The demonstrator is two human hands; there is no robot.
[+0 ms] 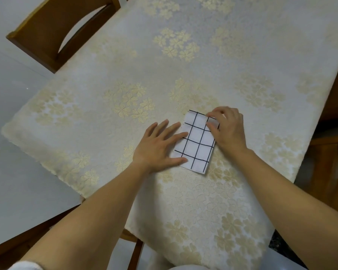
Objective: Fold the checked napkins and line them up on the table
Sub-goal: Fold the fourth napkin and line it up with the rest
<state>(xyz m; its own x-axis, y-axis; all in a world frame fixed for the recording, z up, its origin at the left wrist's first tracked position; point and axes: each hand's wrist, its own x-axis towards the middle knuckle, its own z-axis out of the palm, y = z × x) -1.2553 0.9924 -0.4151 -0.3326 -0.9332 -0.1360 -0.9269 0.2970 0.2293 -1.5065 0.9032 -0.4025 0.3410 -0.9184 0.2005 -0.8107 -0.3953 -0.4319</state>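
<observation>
A folded checked napkin (198, 145) lay on the flowered tablecloth (109, 61) near the table's near right side. The left hand (158, 146) lay flat with straight, spread fingers, its fingertips pressing the napkin's left edge. The right hand (227, 129) had curled fingers and pinched the napkin's far right corner. A wooden chair (53, 30) stood at the far left.

The napkin (197, 142) lies on the bench (125, 75), toward its right edge. The left hand (156, 149) rests at the napkin's left side (fingers (179, 136) overlapping it); the right hand (227, 129) pinches its far right corner. A chair (53, 30) stands far left.
</observation>
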